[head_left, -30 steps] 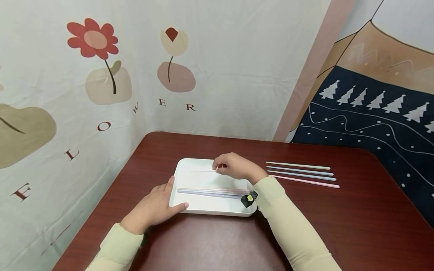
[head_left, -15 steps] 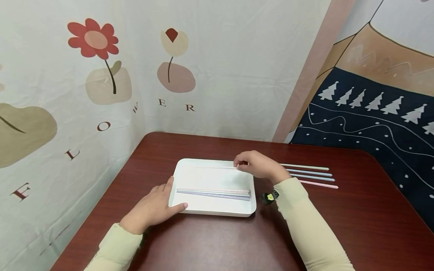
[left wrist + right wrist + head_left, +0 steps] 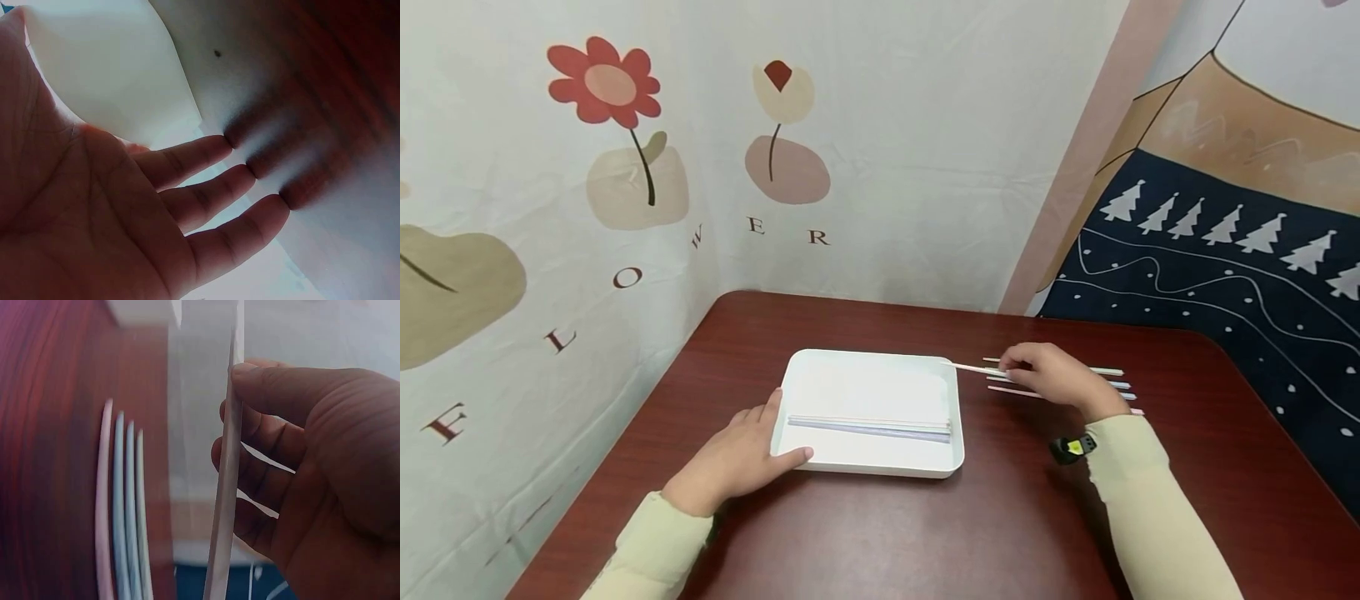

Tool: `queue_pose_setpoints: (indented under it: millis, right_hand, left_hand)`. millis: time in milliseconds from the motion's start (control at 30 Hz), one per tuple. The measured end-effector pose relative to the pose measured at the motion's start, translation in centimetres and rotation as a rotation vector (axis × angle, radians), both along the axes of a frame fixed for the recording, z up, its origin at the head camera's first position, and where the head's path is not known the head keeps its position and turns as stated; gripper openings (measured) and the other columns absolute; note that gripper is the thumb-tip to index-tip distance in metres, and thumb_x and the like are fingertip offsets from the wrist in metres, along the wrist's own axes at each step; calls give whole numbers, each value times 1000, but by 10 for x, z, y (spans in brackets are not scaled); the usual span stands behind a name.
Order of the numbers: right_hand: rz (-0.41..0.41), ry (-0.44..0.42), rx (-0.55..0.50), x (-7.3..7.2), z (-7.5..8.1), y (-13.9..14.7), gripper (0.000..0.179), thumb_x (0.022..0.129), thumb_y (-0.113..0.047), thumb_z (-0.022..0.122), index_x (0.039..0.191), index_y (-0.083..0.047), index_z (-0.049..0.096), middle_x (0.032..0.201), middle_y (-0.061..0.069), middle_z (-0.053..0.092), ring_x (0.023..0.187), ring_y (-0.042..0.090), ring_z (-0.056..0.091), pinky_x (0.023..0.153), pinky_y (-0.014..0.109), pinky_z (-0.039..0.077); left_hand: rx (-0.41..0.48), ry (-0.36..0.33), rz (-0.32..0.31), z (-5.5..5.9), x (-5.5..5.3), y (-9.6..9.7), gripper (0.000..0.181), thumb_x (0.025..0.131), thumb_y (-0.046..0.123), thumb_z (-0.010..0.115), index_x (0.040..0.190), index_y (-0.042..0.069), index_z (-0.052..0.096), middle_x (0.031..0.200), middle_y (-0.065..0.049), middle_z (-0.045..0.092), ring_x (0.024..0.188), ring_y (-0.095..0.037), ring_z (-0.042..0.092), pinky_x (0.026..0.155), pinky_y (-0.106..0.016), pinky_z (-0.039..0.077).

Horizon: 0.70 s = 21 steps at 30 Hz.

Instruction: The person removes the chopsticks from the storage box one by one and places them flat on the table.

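Observation:
My right hand (image 3: pixel 1060 379) pinches a pale pink chopstick (image 3: pixel 976 367) between thumb and fingers, to the right of the tray. Its thin end reaches left to the tray's back right corner. In the right wrist view the held chopstick (image 3: pixel 228 456) runs lengthwise past the fingertips. My left hand (image 3: pixel 737 458) rests at the left side of the white tray (image 3: pixel 865 379), thumb over the front rim, fingers straight. In the left wrist view its fingertips (image 3: pixel 269 209) touch the table. Several pastel chopsticks (image 3: pixel 872 428) lie side by side in the tray's front half.
Right of the tray, partly behind my right hand, several chopsticks lie in a row: a pink one (image 3: pixel 104 506), blue ones (image 3: pixel 119 506) and a light green one (image 3: pixel 142 506). The reddish-brown table (image 3: pixel 880 533) meets a printed cloth (image 3: pixel 910 208) at its back.
My right hand has moved right with the chopstick, from above the tray to over the row on the table. My left hand has stayed at the tray.

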State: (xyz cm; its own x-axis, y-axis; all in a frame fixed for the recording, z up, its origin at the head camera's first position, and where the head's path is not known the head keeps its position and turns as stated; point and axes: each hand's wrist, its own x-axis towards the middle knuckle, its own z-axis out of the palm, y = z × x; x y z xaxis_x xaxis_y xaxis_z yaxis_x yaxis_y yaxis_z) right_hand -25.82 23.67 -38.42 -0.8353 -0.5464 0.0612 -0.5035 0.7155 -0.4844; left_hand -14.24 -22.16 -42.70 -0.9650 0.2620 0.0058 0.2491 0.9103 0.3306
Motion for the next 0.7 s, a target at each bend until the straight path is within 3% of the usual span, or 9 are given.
queue_pose_setpoints:
  millis: [300,700]
  right_hand:
    - [-53,-4,60,12,-14,50,12,95,-4,64,96,-14,69,89,-5,62,83,17,53,75,37,47]
    - [-33,30,151,24,-30,72,17,93,0,65,90,-17,67,87,-8,61,81,13,54,75,40,49]
  left_hand:
    - [0,2,-6,2,0,-1,105,87,65,61,154,-5,20,144,-26,46,126,-46,48,102,-56,39]
    - [-4,-13,-4,1,-2,-1,107,87,67,60,153,-7,20,146,-27,43,127,-47,46,102,-56,39]
